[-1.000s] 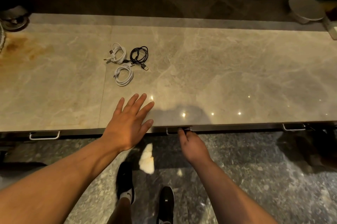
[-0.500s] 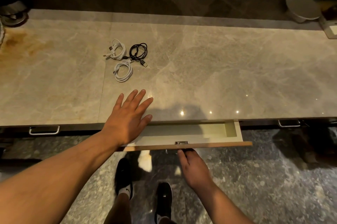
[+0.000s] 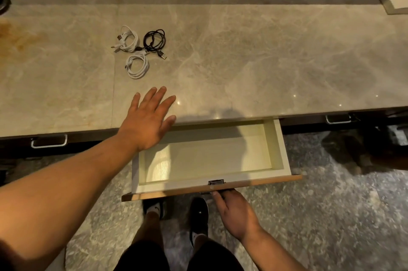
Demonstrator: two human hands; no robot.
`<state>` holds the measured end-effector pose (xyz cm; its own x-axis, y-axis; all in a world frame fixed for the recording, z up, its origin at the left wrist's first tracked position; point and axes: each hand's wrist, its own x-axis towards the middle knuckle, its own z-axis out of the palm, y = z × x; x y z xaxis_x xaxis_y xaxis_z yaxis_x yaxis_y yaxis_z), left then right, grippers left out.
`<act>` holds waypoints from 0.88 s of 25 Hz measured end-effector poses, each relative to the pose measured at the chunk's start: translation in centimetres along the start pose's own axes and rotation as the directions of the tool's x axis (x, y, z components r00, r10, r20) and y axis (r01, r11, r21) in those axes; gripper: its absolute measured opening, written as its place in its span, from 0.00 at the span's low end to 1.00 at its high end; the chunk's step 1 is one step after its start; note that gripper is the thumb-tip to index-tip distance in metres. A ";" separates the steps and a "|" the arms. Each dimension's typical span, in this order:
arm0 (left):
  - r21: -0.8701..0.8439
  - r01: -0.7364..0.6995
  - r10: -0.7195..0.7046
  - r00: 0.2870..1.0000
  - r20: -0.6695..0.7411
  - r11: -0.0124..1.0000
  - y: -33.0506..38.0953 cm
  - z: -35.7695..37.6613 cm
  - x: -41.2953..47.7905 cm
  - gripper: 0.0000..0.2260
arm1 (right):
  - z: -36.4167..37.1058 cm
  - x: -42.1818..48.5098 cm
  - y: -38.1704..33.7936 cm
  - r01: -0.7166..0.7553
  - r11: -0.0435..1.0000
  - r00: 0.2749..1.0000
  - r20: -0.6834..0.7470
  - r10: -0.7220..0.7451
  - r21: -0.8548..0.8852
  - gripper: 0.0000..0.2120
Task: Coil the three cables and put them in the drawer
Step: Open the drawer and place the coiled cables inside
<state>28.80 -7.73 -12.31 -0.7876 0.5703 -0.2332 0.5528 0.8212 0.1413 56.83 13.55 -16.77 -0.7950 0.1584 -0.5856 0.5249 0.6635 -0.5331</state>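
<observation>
Pulling outward, the right hand (image 3: 235,212) grips the handle under the front edge of the drawer (image 3: 284,156), fingers curled out of sight beneath the wooden front, thumb alongside. A second ago this drawer was shut flush under the desk (image 3: 265,50); half a second ago it stood only a little way out; it now extends far enough to expose most of its pale interior, which holds nothing. A small metal latch (image 3: 216,182) sits at the centre of the front rim.

Beyond the drawer, the left hand (image 3: 148,123) rests palm down on the near edge of the desk, fingers spread wide and holding nothing, much where it lay in the earlier views; it appears to brace the body during the pull.

Farther back on the desk lie the three cables, unmoved throughout: the nearer white cable (image 3: 137,67), the farther white cable (image 3: 126,39) and the black cable (image 3: 154,40), each already wound into a loose coil, close together, with the black one's plugs trailing toward its neighbours.

Judged from this arrangement, the coiling is done and the receptacle is ready; only the transfer of the coils into the drawer remains, with the free left hand nearest them. Loose coils may spring open when lifted.
</observation>
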 end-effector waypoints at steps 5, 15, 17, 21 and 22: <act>-0.005 0.020 -0.020 1.000 0.005 1.000 0.1 0.1 0.0 0.29 | 0.8 -1.7 1.0 0.028 0.996 1.000 -0.004 -0.028 -0.082 0.25; -0.025 0.027 -0.027 1.000 0.006 0.999 0.5 0.1 -0.2 0.29 | 0.7 -3.7 1.1 0.008 0.994 0.996 0.093 0.002 -0.107 0.26; -0.045 0.033 -0.033 0.999 0.011 0.998 0.6 -0.1 -0.3 0.29 | -0.5 -3.8 -0.1 0.011 0.968 0.991 0.133 0.023 -0.250 0.26; -0.155 0.020 -0.029 0.998 -0.057 0.988 0.3 -1.6 -0.2 0.26 | -5.2 -3.1 -5.4 0.074 0.848 0.985 0.170 0.019 -0.525 0.28; -0.191 0.019 -0.036 0.996 -0.083 0.981 -0.1 -2.1 -0.1 0.24 | -6.5 -2.3 -7.3 0.064 0.860 0.990 0.138 0.007 -0.506 0.26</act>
<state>28.24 -7.81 -10.25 -0.8267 0.5402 -0.1577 0.4753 0.8203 0.3183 52.83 13.10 -7.57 -0.7415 0.0604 -0.6682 0.2464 0.9508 -0.1875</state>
